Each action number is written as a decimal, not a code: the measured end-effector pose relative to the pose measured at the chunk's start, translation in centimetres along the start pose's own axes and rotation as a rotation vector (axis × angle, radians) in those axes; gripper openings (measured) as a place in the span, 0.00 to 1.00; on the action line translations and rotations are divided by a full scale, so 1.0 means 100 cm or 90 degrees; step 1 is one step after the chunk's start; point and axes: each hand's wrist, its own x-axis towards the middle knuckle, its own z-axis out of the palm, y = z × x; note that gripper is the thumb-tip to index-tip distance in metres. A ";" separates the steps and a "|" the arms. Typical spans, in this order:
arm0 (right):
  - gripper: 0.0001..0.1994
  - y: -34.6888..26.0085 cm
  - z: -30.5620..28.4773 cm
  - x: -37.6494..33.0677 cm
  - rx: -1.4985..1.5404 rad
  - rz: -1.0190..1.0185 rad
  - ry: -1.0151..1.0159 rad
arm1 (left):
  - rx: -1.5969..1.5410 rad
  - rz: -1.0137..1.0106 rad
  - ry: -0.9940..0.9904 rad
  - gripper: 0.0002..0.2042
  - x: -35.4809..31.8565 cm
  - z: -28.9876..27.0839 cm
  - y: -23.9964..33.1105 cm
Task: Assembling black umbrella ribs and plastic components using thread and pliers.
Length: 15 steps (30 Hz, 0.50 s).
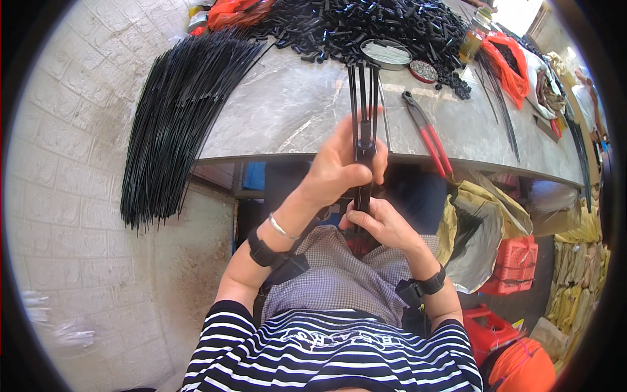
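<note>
In front of me stands a slim black rod frame [364, 145], several thin rods around a thicker middle piece, resembling an umbrella frame. Its upper ends lie over the table edge. My left hand [334, 166] is curled around it at a black collar, thumb on the near side and fingertips showing beyond. Lower down, my right hand [385, 225] grips its bottom part between thumb and fingers, above my lap. What sits inside the right palm is hidden. Pliers with red handles [428, 134] lie on the table to the right of the frame.
The grey marble-patterned table [287, 121] bears a heap of small black plastic parts [366, 23], a round tin of pale thin pieces [386, 53] and a small dish [423, 70]. Black rods [183, 117] overhang its left end. A yellowish sack [480, 215] and red crate [513, 264] stand right.
</note>
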 end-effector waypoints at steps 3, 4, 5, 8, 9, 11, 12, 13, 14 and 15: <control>0.11 0.013 -0.001 0.003 0.015 0.016 0.008 | 0.023 -0.024 0.035 0.47 0.001 -0.004 0.011; 0.11 0.016 -0.001 0.004 0.046 0.021 0.017 | 0.107 -0.020 0.076 0.47 0.003 -0.004 0.015; 0.11 0.018 -0.005 0.005 0.048 0.023 0.018 | 0.155 -0.031 0.046 0.45 0.005 -0.009 0.014; 0.11 0.026 -0.007 0.010 0.067 0.053 -0.031 | 0.200 -0.060 0.050 0.37 0.000 -0.011 0.012; 0.13 0.027 -0.009 0.010 0.153 0.037 -0.031 | 0.196 -0.064 0.050 0.37 0.000 -0.014 0.009; 0.26 0.024 -0.028 0.012 0.215 -0.068 -0.055 | 0.230 -0.052 0.026 0.24 0.001 -0.020 0.003; 0.30 0.008 -0.035 0.016 0.254 -0.155 0.010 | 0.229 -0.054 0.025 0.24 0.001 -0.024 0.002; 0.31 -0.012 -0.046 0.015 0.310 -0.124 0.070 | 0.234 -0.056 0.019 0.20 0.000 -0.027 0.001; 0.30 -0.029 -0.056 0.020 0.342 -0.153 0.132 | 0.238 -0.057 0.010 0.15 0.001 -0.029 0.001; 0.28 -0.048 -0.061 0.024 0.353 -0.180 0.148 | 0.202 -0.078 0.043 0.13 0.000 -0.027 0.003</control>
